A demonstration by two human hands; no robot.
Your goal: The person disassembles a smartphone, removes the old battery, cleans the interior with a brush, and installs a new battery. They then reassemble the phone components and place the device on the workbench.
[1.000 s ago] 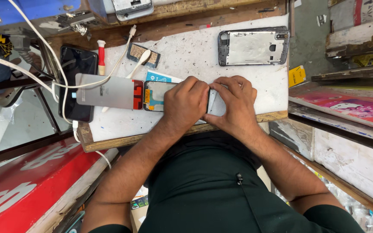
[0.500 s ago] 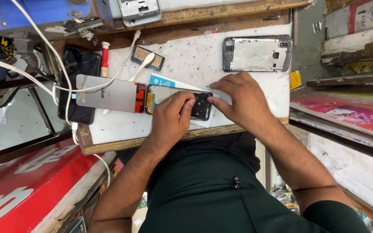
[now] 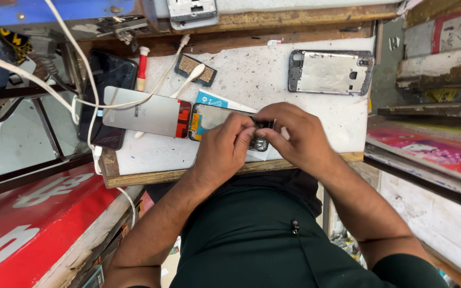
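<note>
An opened phone (image 3: 214, 118), its inner side up, lies near the front edge of a white worn work board (image 3: 252, 74). My left hand (image 3: 222, 146) rests on the phone's right part, fingertips pinching at its dark end. My right hand (image 3: 294, 133) meets it there, fingers closed on the same dark end (image 3: 260, 143). What lies between the fingertips is hidden. A silvery display panel (image 3: 145, 113) with an orange flex at its edge lies to the phone's left.
A bare metal phone frame (image 3: 331, 72) lies at the board's far right. A small brush (image 3: 195, 69), a red-handled screwdriver (image 3: 142, 63), a black phone (image 3: 106, 96) and white cables (image 3: 76, 58) sit at the left. Cluttered shelves stand to the right.
My hands, which covered the phone a second ago, have shifted to its right end, uncovering its left part. The view has moved slightly.
</note>
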